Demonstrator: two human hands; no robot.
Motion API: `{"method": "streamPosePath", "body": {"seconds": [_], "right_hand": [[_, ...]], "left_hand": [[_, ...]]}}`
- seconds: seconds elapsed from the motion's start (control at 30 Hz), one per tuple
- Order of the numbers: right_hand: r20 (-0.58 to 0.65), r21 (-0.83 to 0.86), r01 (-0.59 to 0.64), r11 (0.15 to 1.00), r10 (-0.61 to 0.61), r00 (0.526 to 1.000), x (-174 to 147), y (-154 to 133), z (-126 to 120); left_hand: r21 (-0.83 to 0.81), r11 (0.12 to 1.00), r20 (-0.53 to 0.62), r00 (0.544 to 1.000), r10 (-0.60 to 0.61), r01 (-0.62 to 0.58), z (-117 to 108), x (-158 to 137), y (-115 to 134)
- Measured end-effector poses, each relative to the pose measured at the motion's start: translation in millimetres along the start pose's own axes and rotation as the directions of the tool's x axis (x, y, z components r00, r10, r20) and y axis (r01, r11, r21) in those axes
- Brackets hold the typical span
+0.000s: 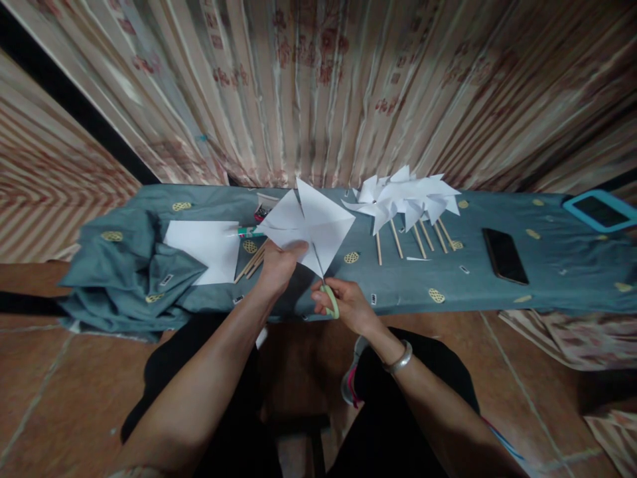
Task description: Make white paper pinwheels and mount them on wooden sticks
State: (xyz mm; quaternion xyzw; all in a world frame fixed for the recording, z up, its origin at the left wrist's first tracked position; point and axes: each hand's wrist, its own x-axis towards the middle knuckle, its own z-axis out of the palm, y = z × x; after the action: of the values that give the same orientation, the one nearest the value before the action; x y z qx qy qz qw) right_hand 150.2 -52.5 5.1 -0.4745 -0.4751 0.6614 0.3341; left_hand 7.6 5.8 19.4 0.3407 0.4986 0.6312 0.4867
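Observation:
My left hand (281, 262) grips a white paper square (326, 222) near its lower left side, thumb on top. Slits run inward from the paper's corners. My right hand (348, 302) is closed on light-green-handled scissors (331, 302), whose blades lie across the paper's near corner. Wooden sticks (250, 265) rest on the cloth beside my left hand, partly hidden by it. To the left lies a stack of white paper (204, 249), with a green tube-like thing (247, 232) next to it.
Several white paper pinwheels (405, 199) on wooden sticks lie at the back right. Farther right are a black phone (504, 255) and a blue-framed tablet (602, 209). A grey-green cloth (478, 285) covers the bench, bunched at the left. A curtain (318, 93) hangs behind.

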Motion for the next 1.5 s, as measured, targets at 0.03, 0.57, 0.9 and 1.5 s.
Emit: {"method": "streamPosePath", "body": {"seconds": [0.03, 0.57, 0.9, 1.5], "right_hand": [[0.000, 0.007, -0.006, 1.000, 0.006, 1.000, 0.0, 0.1, 0.0], [-0.031, -0.019, -0.010, 1.000, 0.010, 0.999, 1.6, 0.2, -1.3], [-0.045, -0.029, -0.015, 0.999, 0.014, 0.999, 0.8, -2.9, -1.5], [-0.031, -0.020, -0.013, 1.000, 0.012, 0.999, 1.9, -1.9, -2.7]], "left_hand": [[-0.001, 1.000, 0.004, 1.000, 0.002, -0.002, 0.1, -0.6, 0.6], [0.038, 0.999, 0.054, 0.999, -0.002, 0.000, -0.3, -6.1, 3.6], [0.090, 0.996, 0.041, 0.999, -0.019, 0.015, -1.5, -9.4, 4.5], [0.068, 0.997, 0.060, 0.998, -0.026, 0.021, -1.5, -10.8, 6.3]]}}
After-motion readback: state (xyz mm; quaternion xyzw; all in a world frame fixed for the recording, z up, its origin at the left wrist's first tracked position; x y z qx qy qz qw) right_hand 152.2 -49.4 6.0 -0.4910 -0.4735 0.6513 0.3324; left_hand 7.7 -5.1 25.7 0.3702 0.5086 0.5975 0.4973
